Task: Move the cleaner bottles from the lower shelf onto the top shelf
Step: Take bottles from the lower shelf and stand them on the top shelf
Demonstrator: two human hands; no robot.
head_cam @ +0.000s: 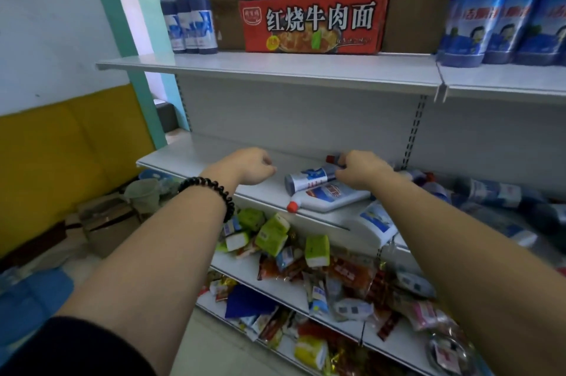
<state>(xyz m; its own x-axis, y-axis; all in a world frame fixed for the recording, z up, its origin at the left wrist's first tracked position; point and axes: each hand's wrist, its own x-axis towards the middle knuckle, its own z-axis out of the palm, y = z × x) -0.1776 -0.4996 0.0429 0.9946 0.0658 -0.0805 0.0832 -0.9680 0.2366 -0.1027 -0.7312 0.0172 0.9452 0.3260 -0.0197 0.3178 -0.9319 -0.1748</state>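
Three dark blue cleaner bottles (189, 17) with red caps stand upright at the left end of the top shelf (275, 69). On the lower shelf (196, 158) a blue cleaner bottle (309, 178) lies on its side across a white cleaner bottle (327, 196) with a red cap. My right hand (361, 170) grips the neck end of the blue lying bottle. My left hand (248, 166) hovers just left of that bottle with its fingers curled, holding nothing. Another white bottle (375, 224) lies at the shelf's front edge under my right forearm.
A red noodle carton (312, 22) and brown boxes fill the middle of the top shelf, with big blue jugs (502, 8) at the right. More bottles (490, 192) lie to the right on the lower shelf. Snack packets (306, 253) crowd the shelves below.
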